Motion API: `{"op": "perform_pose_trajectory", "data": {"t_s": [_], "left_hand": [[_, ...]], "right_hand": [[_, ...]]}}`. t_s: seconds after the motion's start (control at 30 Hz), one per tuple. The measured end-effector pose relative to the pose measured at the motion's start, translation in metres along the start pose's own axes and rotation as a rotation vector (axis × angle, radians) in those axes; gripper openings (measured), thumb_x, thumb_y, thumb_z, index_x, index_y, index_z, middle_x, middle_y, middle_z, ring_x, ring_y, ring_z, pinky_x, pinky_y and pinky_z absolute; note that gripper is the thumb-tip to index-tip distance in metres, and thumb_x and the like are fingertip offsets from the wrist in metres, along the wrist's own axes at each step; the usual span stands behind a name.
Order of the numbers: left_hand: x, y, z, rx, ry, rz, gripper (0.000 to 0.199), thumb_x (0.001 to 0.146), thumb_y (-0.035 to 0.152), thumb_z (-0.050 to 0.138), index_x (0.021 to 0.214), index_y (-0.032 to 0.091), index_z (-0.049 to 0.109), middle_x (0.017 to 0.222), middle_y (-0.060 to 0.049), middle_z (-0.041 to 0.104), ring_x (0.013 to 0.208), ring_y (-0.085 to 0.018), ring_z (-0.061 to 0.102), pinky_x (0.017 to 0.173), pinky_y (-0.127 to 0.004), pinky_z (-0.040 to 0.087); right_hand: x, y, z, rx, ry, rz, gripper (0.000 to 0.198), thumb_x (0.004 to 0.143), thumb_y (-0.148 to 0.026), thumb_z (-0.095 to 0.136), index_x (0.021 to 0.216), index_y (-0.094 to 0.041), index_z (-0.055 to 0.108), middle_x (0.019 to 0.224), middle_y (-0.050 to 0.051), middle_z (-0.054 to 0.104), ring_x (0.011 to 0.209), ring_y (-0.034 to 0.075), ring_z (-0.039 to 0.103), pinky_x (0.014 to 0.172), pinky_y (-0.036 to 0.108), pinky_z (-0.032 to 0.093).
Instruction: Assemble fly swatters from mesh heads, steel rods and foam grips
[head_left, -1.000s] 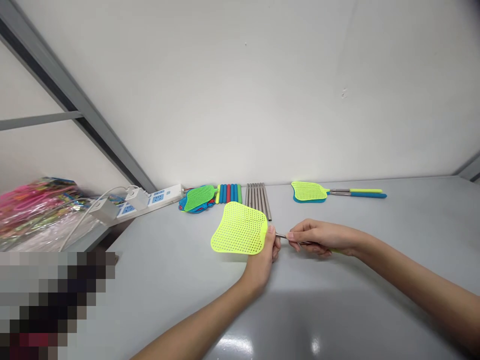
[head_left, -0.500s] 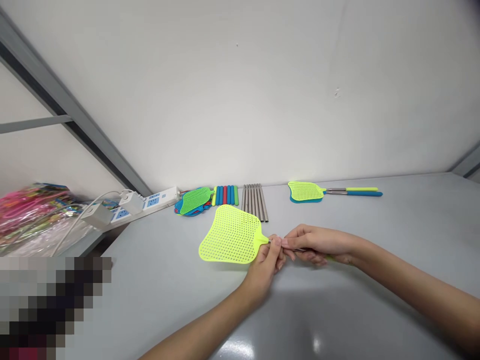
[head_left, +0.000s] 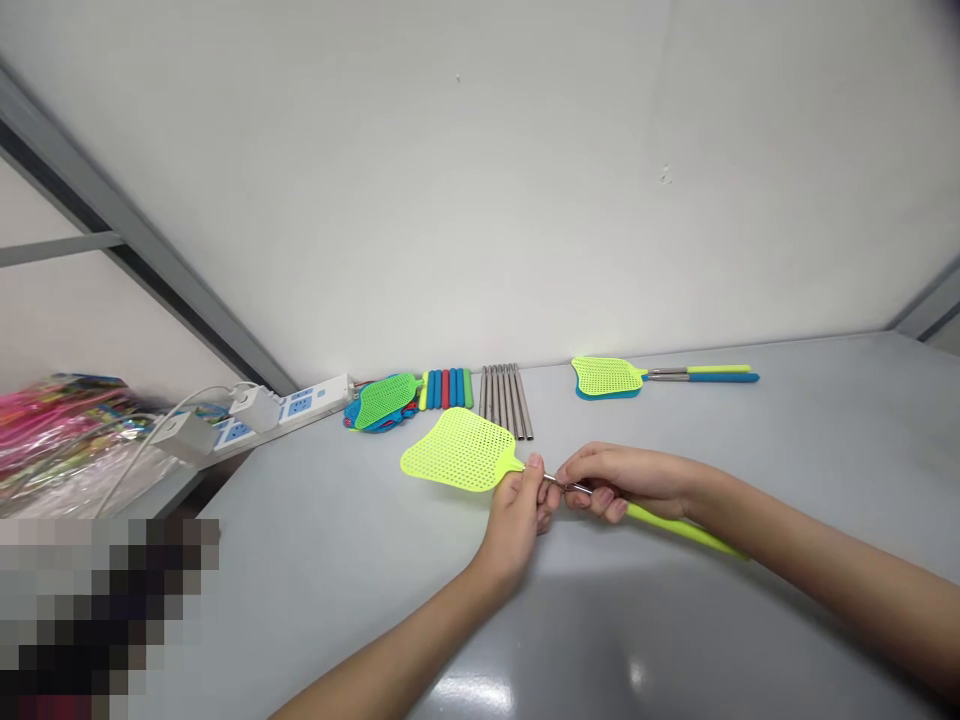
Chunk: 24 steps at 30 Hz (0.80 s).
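- Left hand (head_left: 517, 505) is pinching the rod (head_left: 552, 479), just beside the yellow head (head_left: 463, 450).
- Right hand (head_left: 634, 482) is pinching the rod near the left; the grip (head_left: 679, 526) is running out beneath its wrist.
- Tubes (head_left: 507, 402) are lying beyond the left hand.
- Keeping both pinches in line should be sparing the rod from bending.

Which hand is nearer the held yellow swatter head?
Left. The left hand grips the shaft beside the swatter head; the right hand holds it farther along, toward the yellow handle.
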<state>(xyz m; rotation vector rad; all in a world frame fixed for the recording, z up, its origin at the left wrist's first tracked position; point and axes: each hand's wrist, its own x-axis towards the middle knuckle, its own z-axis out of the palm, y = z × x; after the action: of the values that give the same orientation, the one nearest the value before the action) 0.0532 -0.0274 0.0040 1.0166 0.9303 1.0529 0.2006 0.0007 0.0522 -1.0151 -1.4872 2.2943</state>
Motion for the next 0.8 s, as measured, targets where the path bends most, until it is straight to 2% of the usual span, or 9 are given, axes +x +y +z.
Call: {"op": "perform_pose_trajectory", "data": {"t_s": [0.23, 0.43, 0.8], "left_hand": [[0.005, 0.003, -0.005, -0.007, 0.037, 0.005, 0.049, 0.074, 0.056, 0.045, 0.048, 0.017, 0.030, 0.038, 0.007, 0.031, 0.035, -0.003, 0.020, 0.039, -0.021, 0.014], [0.009, 0.001, -0.011, 0.010, 0.020, 0.007, 0.048, 0.073, 0.056, 0.046, 0.050, 0.018, 0.029, 0.036, 0.009, 0.027, 0.033, -0.002, 0.019, 0.039, -0.020, 0.015], [0.010, 0.009, -0.016, 0.037, 0.066, 0.023, 0.050, 0.072, 0.059, 0.044, 0.050, 0.018, 0.029, 0.036, 0.009, 0.026, 0.033, -0.002, 0.017, 0.038, -0.020, 0.012]], "right_hand": [[0.004, 0.003, -0.001, -0.043, 0.050, -0.004, 0.019, 0.075, -0.032, 0.048, 0.069, -0.014, 0.051, 0.060, -0.005, 0.032, 0.046, 0.004, 0.016, 0.038, 0.017, 0.010], [0.004, 0.001, -0.002, -0.092, 0.057, 0.007, 0.023, 0.077, -0.036, 0.048, 0.069, -0.015, 0.050, 0.058, -0.006, 0.032, 0.045, 0.004, 0.017, 0.038, 0.016, 0.012], [0.002, 0.001, -0.005, -0.161, 0.073, -0.018, 0.027, 0.076, -0.041, 0.050, 0.068, -0.015, 0.050, 0.057, -0.006, 0.033, 0.045, 0.004, 0.020, 0.038, 0.015, 0.016]]}}
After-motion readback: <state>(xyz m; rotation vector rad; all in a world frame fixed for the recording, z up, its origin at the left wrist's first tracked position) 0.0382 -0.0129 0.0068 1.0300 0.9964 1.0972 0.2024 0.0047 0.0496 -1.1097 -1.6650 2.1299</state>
